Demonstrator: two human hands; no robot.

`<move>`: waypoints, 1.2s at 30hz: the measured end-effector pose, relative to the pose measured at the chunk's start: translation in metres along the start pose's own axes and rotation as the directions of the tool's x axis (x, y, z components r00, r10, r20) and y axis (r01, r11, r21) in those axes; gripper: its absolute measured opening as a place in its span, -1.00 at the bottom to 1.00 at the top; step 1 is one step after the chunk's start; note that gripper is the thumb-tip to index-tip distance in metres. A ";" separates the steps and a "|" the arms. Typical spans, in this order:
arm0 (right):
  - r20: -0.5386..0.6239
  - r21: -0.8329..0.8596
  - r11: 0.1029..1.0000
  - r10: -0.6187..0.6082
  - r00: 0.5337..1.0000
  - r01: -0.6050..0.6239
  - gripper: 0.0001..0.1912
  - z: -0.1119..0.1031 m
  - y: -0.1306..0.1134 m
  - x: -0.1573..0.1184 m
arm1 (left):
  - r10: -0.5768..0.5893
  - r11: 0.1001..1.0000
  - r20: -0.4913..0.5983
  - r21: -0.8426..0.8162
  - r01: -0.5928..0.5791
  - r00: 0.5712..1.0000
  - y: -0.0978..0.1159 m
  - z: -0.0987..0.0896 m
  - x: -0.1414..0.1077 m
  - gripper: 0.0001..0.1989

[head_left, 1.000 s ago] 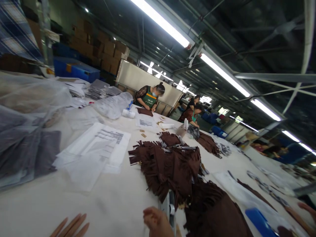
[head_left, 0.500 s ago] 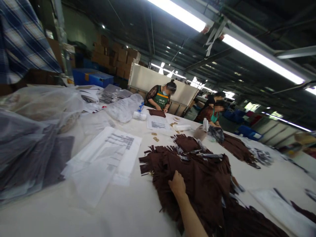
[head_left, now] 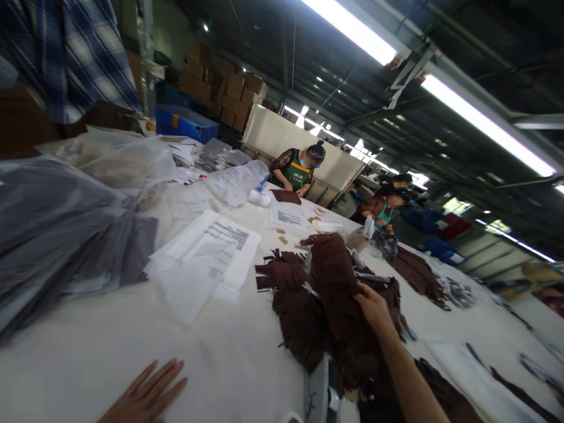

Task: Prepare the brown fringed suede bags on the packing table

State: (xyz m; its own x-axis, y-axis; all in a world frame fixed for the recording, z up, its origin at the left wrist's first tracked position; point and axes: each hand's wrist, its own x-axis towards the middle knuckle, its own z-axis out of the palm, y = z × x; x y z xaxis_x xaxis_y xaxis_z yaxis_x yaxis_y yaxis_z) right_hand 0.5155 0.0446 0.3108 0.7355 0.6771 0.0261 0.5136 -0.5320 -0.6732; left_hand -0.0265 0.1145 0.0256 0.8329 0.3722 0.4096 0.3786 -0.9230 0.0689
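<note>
The right hand [head_left: 373,305] is closed on a brown fringed garment [head_left: 330,276], pinching a fold near its upper edge so that the cloth humps up above the heap of like pieces [head_left: 304,320] lying mid-table. The left hand [head_left: 147,396] lies flat and open on the bare white tabletop [head_left: 88,358], fingers spread, holding nothing and well apart from the heap. The garment looks soft, limp and light, likely a suede-like cloth that drapes and will sag wherever it is not held; its cut fringes could snag on neighbouring pieces, so the solid body or top edge seems the better place to grip than the tassels. How many pieces the heap holds cannot be told, as they overlap. Beyond it lies one stack of printed plastic bags [head_left: 211,252], left of that a pile of bagged grey items [head_left: 57,235], and at the far edge two people [head_left: 296,170] work, a further brown pile [head_left: 416,273] near them.
</note>
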 end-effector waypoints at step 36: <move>0.635 -0.203 0.849 -0.265 0.726 0.487 -0.43 0.258 0.028 -0.337 | -0.677 -0.729 0.716 -0.619 -0.293 0.171 0.006 -0.142 -0.100 -0.77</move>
State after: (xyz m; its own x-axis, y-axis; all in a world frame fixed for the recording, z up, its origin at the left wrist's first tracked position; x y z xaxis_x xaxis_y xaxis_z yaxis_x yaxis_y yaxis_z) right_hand 0.1680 -0.0672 0.0920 0.1171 0.9551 -0.2721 0.8843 -0.2250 -0.4092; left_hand -0.1642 0.0578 0.1141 0.1752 0.7580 -0.6283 -0.7698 0.5033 0.3926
